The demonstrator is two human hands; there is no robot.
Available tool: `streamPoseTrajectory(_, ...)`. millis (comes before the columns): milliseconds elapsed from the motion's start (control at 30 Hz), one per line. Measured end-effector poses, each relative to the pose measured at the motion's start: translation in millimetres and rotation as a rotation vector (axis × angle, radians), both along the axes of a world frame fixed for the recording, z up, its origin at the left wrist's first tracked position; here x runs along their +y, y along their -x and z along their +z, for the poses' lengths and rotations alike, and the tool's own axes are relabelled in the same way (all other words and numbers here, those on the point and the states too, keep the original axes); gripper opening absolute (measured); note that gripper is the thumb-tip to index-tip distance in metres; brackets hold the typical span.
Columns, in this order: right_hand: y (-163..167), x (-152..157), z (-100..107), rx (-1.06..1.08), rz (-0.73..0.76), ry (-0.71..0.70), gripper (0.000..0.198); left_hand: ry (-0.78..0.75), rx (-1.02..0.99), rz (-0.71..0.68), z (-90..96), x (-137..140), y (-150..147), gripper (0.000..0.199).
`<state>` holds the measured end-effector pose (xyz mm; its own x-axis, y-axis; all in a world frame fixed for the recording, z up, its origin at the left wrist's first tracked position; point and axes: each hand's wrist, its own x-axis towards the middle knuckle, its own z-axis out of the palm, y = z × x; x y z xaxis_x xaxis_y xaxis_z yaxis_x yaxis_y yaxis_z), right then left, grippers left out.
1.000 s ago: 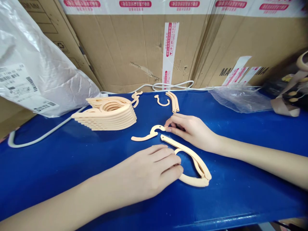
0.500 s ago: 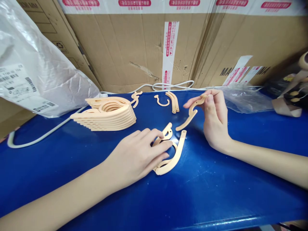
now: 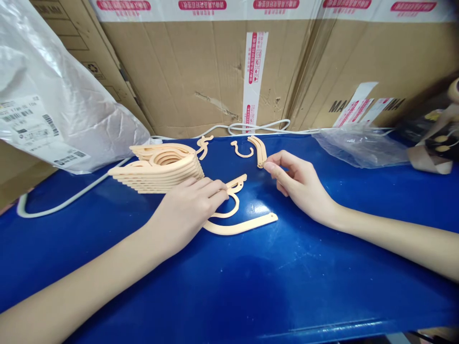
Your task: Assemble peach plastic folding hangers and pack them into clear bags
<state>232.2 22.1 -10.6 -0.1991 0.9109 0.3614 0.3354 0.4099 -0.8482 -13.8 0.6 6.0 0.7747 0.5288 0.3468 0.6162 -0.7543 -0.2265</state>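
Near the table's middle lies a beige plastic hanger [image 3: 234,205] with a ring-shaped part and a long curved arm [image 3: 247,226] swung out below. My left hand [image 3: 191,208] rests over its left side, fingers curled onto it, hiding part of it. Farther right, my right hand [image 3: 301,184] has thumb and forefinger pinched at the lower end of the curved beige strips [image 3: 258,150]. A loose beige hook [image 3: 242,152] lies just left of the strips. Behind my left hand stands a neat stack of beige hangers [image 3: 161,172].
More small beige hooks [image 3: 204,145] lie beyond the stack. A white cable [image 3: 258,127] runs along the back, before large cardboard boxes [image 3: 179,71]. A silvery plastic bag [image 3: 64,95] leans at left; a clear plastic bag [image 3: 362,148] lies at right on the blue table [image 3: 304,286].
My right hand has moved left to the curved strips, and the beige piece it held no longer shows there. My left hand has shifted left with the hanger, whose long arm has turned flatter.
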Motion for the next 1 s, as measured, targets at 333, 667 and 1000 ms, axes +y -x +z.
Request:
streamPoseTrajectory(333, -0.8, 4.2, -1.4, -0.236, 0.081, -0.172, 0.021, -0.047, -0.075, 0.035, -2.7, 2.4, -3.1, 0.027)
streamPoseTrajectory(667, -0.7, -0.4, 1.7, -0.136, 0.075, -0.046, 0.041, 0.438, -0.149, -0.175, -3.8, -13.5, -17.1, 0.021)
streamPoseTrajectory(1000, 3.0, -5.7, 6.2, -0.376, 0.016, -0.063, 0.025, 0.646, -0.278, -0.040, -5.2, -1.5, -10.6, 0.016)
